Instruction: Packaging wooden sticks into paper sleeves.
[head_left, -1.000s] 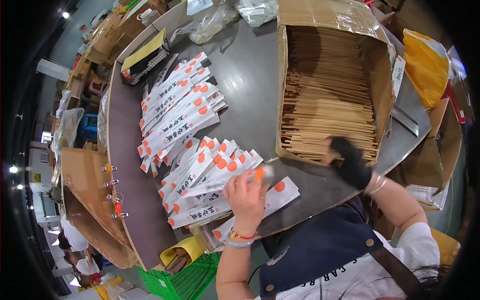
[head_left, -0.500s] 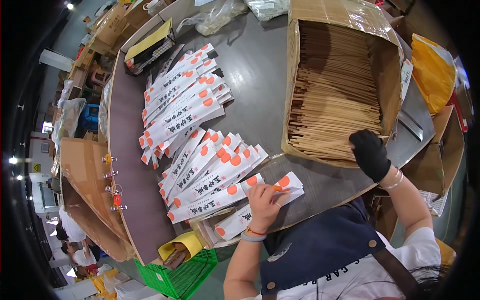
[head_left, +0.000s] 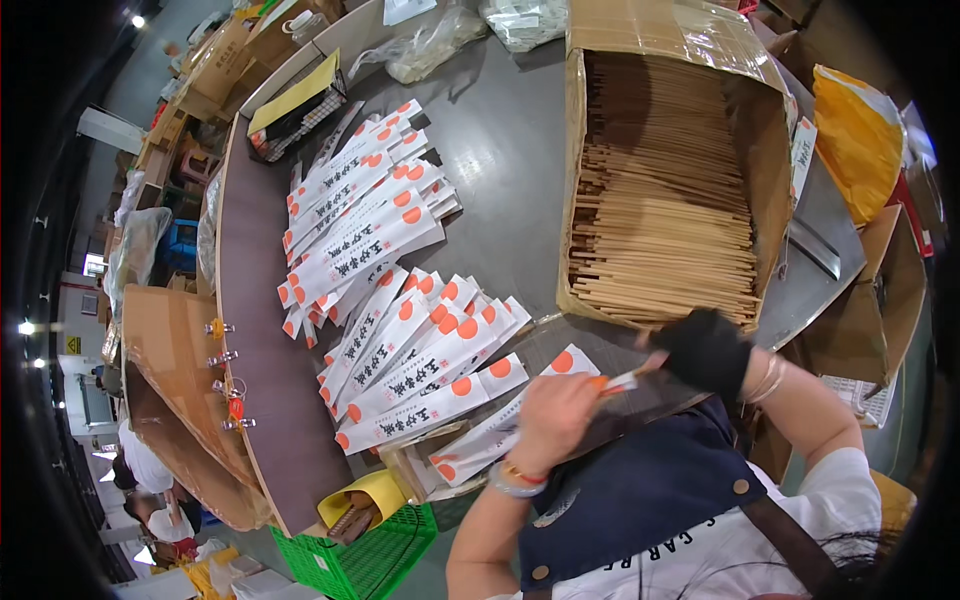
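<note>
My left hand point(head_left: 558, 412) is closed on a white paper chopstick sleeve point(head_left: 622, 380), with something orange at its fingertips. In a black glove, my right hand point(head_left: 705, 352) is closed on wooden chopsticks, whose tan ends point(head_left: 655, 361) meet the sleeve's end; the glove hides most of them. Beneath my left hand lies a stack of flat sleeves point(head_left: 480, 445) printed with orange dots. Beyond my right hand, an open cardboard box point(head_left: 568, 250) holds many loose chopsticks point(head_left: 665, 220). Fanned piles of sleeves point(head_left: 430, 370) spread over the table to the left.
The grey table point(head_left: 500, 150) has a raised left edge board point(head_left: 250, 330) with metal clips. A yellow-lined holder point(head_left: 365, 500) is at the front edge above a green crate point(head_left: 370, 550). Plastic bags point(head_left: 425, 45) lie at the back; an orange-yellow bag point(head_left: 860, 140) is far right.
My right hand has come from the box toward my body and left, bringing chopsticks. My left hand has moved right off the stack with a sleeve; the two hands now meet.
</note>
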